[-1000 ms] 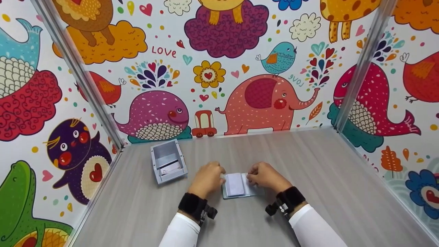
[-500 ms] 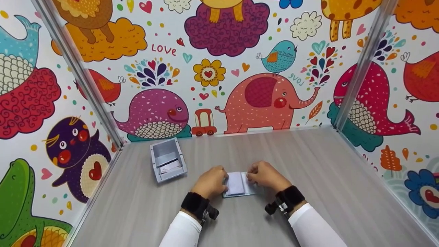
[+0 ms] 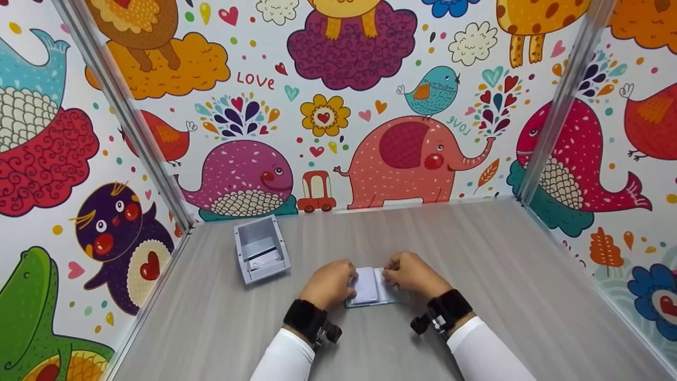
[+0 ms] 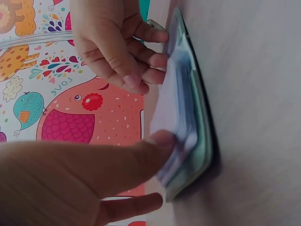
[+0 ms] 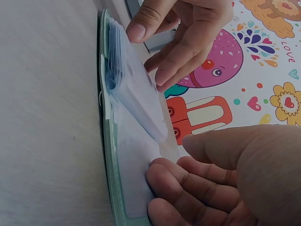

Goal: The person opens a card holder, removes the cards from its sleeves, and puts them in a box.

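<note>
An opened card holder with a green cover and a thick stack of clear sleeves lies on the table between the hands. The left hand grips its left side, the thumb on the stacked sleeves and the fingers about the far edge. On the bare right inner side, the fingertips of the right hand rest with fingers bent and thumb held apart. The right wrist view shows no thing between that thumb and the fingers. The outside of the cover is hidden against the table.
A grey open box holding a card or paper with a dark stripe stands at the back left. Walls with animal drawings close off the back and both sides of the wood-grain table.
The left hand has shifted slightly right and toward the person, and its thumb now lies on the left part of the sleeves. The right hand stays nearly in place.
</note>
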Demonstrator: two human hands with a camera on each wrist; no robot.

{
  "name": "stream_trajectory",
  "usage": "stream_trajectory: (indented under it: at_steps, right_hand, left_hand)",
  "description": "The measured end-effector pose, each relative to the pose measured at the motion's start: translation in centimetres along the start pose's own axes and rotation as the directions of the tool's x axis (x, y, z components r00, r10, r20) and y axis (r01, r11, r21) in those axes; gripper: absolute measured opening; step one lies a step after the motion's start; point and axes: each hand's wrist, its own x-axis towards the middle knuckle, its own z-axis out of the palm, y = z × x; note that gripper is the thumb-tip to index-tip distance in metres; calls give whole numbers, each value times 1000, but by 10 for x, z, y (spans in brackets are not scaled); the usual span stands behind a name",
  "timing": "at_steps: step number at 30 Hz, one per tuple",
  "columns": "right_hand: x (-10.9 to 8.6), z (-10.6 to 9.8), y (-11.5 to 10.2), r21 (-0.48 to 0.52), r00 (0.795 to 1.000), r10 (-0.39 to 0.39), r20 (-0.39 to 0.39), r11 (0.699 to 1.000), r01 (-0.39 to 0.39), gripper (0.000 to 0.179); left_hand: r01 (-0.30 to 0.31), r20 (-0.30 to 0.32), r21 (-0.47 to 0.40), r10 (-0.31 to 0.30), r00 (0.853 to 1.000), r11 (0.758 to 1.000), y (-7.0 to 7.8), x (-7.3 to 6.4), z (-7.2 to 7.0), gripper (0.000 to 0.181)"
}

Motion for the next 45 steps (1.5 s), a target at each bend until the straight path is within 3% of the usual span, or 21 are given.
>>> stream_trajectory:
  at_steps: [5, 14, 26, 39, 45]
  right_hand:
    - [0, 0, -1, -2, 1000, 7, 4, 1000, -7, 7]
    - [1, 0, 1, 6, 1000, 1, 4, 1000, -1, 6]
    - [-1, 0, 0, 53, 1000, -18, 17, 998, 17, 8]
    - [0, 0, 1, 40, 1000, -20, 17, 999, 20, 9]
    - [-3, 0, -6, -39, 996, -88, 3, 995, 88, 26]
  left_hand:
    - [-9, -1, 8, 9, 1000, 1000, 0, 1, 1, 33]
    - [35, 11, -20, -35, 999, 999, 0, 2, 4, 31]
    - [11, -34, 19, -10, 999, 1000, 4, 1, 3, 29]
    - [-77, -26, -26, 77, 997, 997, 6, 3, 3, 27]
    - [-101, -33, -16, 101, 994, 995, 6, 1, 3, 24]
